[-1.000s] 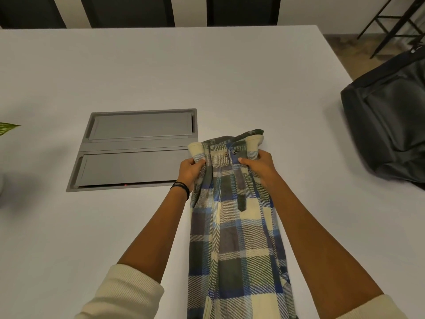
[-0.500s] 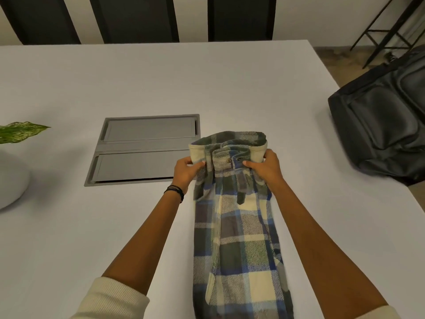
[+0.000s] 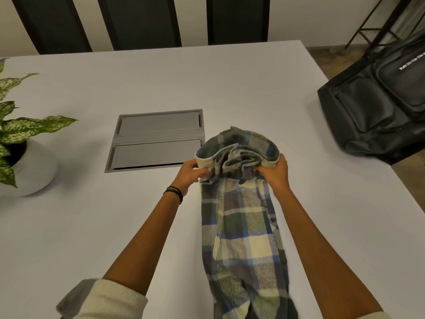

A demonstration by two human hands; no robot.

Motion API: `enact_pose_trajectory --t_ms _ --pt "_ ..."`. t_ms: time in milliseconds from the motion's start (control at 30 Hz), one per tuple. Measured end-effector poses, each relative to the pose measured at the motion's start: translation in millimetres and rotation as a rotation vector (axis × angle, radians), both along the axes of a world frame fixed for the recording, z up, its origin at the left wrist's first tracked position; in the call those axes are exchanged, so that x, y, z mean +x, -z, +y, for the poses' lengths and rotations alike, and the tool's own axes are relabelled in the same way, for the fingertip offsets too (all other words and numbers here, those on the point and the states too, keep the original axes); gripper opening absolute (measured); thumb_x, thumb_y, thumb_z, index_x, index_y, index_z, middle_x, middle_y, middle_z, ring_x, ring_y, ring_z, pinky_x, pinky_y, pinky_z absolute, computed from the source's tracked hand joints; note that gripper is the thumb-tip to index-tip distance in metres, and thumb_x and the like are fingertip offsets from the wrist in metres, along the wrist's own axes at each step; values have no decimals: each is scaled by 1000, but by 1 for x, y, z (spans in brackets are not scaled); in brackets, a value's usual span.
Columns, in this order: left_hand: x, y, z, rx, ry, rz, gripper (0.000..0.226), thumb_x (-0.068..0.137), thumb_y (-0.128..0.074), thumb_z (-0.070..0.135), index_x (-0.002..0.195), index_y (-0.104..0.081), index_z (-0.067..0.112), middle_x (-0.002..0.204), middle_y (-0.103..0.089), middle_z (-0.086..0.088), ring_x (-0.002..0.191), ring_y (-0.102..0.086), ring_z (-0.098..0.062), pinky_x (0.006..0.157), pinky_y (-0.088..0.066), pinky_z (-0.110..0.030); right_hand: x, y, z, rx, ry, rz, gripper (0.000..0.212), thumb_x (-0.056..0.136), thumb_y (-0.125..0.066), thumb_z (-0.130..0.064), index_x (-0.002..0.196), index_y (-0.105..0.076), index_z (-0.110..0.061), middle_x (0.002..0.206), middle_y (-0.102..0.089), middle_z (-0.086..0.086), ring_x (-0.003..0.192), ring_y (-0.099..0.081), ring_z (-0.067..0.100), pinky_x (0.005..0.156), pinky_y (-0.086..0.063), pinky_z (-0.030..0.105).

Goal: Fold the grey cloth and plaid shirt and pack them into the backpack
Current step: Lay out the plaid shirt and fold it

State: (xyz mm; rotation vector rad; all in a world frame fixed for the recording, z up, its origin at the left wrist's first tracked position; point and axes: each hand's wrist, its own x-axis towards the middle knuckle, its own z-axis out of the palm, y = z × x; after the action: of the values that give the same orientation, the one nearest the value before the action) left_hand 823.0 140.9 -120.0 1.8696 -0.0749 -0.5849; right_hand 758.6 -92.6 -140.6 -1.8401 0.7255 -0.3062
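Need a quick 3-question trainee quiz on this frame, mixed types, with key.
1. True or false: the left hand and the right hand both grip the bunched far end of the shirt.
2. The backpack lies: A) right of the shirt, at the edge of the table; B) left of the shirt; C) under the shirt.
3. Which wrist wears the dark bands?

Key: 1 true; 2 A; 3 left.
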Motion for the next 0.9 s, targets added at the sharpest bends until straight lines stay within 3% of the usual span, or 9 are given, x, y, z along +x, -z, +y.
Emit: enact_pose_trajectory --t_ms 100,233,367,467,533,600,733,800,900 --pt "-19 0 10 -10 29 24 26 88 -61 14 112 -56 4 98 -59 -7 83 -56 -14 69 -43 -23 -27 -4 7 49 17 -26 55 73 -75 -5 119 -46 1 113 -53 10 99 -54 21 81 -47 25" --pt "-47 9 19 -15 27 83 21 87 -63 12 106 -56 7 97 -60 -6 80 -58 -9 68 -45 -21 -60 8 9 88 17 -78 49 74 -70 8 116 -46 9 105 -53 9 90 -53 16 72 -47 9" --pt "-79 21 26 -32 42 132 16 84 -63 3 99 -59 6 91 -61 -5 81 -57 -11 62 -47 -15 -92 28 8 107 3 -87 48 72 -71 8 114 -46 9 112 -54 13 95 -56 18 83 -52 24" --pt "-102 33 31 -56 50 151 21 80 -65 -3 97 -63 10 78 -64 2 78 -57 -13 59 -49 -12 -113 43 9 200 19 -65 50 75 -68 10 119 -43 11 114 -54 12 93 -58 18 77 -52 13" --pt "-114 46 37 -61 43 141 23 78 -66 -6 89 -67 14 69 -66 11 78 -57 -15 61 -49 -14 -125 54 9 209 -11 -5 38 78 -67 5 113 -52 11 108 -59 17 89 -60 26 78 -54 29" --pt "-122 57 43 -63 55 140 25 79 -63 -9 84 -67 15 75 -67 5 82 -58 -18 65 -50 -16 -138 56 13 193 -55 67 21 85 -58 5 105 -60 10 102 -62 19 85 -59 23 86 -51 42" --pt "-131 72 43 -101 17 258 16 88 -55 -4 94 -68 4 96 -64 -7 89 -61 -20 60 -54 -15 -158 60 13 289 -43 122 31 92 -46 5 121 -56 0 128 -53 20 118 -50 34 100 -44 43" --pt "-131 76 37 -76 -89 317 11 91 -54 6 91 -65 5 102 -63 -12 97 -62 -29 62 -56 -21 -162 60 9 447 23 111 33 94 -44 1 127 -51 -2 130 -50 20 119 -49 40 92 -50 46" --pt "-129 81 30 25 -155 321 14 91 -57 19 98 -55 7 112 -57 -13 107 -57 -33 75 -55 -33 -167 55 6 638 137 84 32 98 -41 -15 126 -52 -5 125 -52 19 108 -55 41 73 -56 39"
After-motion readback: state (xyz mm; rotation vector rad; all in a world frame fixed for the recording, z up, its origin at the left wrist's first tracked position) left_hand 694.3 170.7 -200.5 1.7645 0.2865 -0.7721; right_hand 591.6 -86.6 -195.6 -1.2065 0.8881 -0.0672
